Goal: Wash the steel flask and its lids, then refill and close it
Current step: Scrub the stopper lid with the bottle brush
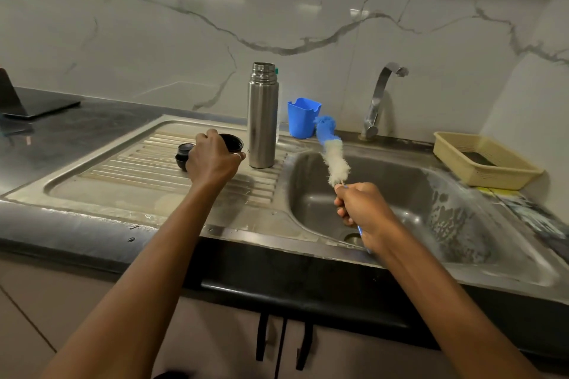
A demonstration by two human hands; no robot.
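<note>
Left hand (212, 161) grips the black cup lid (234, 142) on the drainboard (123, 175), fingers curled over its rim from above. The smaller black stopper lid (184, 151) sits just beside it; whether they touch, cannot tell. The steel flask (262, 120) stands upright and uncapped on the drainboard, just right of the lids, near the basin edge. Right hand (365, 209) is clamped on the handle of the bottle brush (335, 160), bristles angled up over the sink basin (385, 194). No water shows at the tap (380, 95). A blue holder (303, 118) sits between flask and tap.

Step in hand is probably lifting the cup lid to scrub it. To do it well:
- Lift straight up so the stopper lid is not dragged.
- Carry the lid over the basin so drips land there.
- Hold it by the outer wall, open side facing the brush.
- Wet the bristles first.
- Work the bristles round the inner wall and rim.
- Keep the left hand off the flask, which is tall and narrow and likely tips easily.
</note>
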